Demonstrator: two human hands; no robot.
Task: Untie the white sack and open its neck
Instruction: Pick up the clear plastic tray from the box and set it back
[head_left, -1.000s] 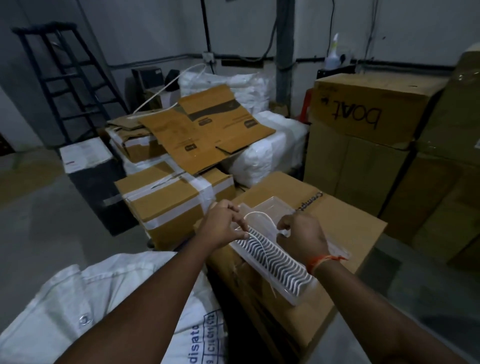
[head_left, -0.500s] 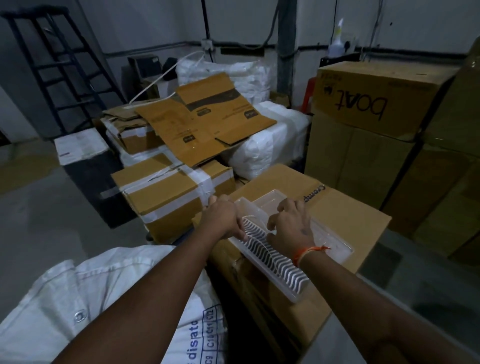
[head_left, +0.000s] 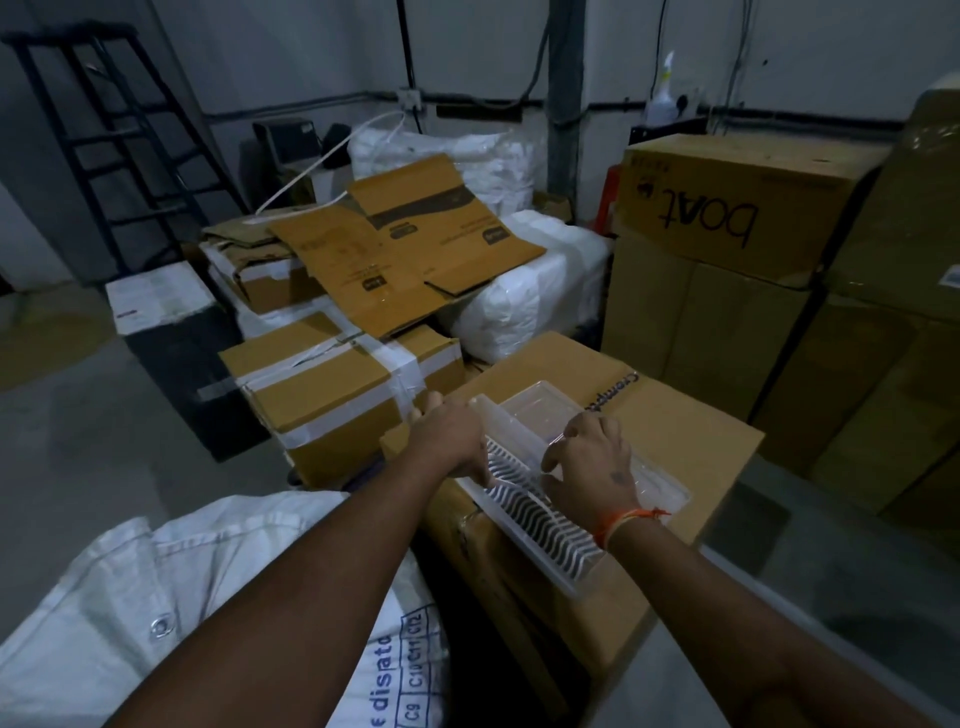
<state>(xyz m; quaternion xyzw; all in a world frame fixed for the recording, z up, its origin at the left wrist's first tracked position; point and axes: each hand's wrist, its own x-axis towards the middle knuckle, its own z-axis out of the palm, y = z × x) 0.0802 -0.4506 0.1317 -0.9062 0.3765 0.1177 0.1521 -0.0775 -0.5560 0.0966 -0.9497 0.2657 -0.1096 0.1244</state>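
The white sack (head_left: 104, 613) lies at the lower left, partly under my left forearm. It has blue print and a metal eyelet (head_left: 160, 626); no tie or neck shows. Both hands are away from it, on a clear plastic tray (head_left: 524, 410) that rests on a cardboard box (head_left: 691, 436). A row of white cable ties (head_left: 545, 519) fills the tray's near half. My left hand (head_left: 452, 441) curls over the tray's left edge. My right hand (head_left: 592, 462) presses its bent fingers down into the tray, and what lies under them is hidden.
Taped cardboard boxes (head_left: 332, 384) and flattened cartons (head_left: 410, 244) are stacked ahead, with white bundles (head_left: 535, 296) behind them. Tall boxes (head_left: 727, 208) wall off the right. A black ladder (head_left: 119, 145) stands at the back left, with grey floor (head_left: 78, 441) at the left.
A second ago both hands held a white tie looped above the tray. They have since come down onto the tray, and the loop is no longer seen.
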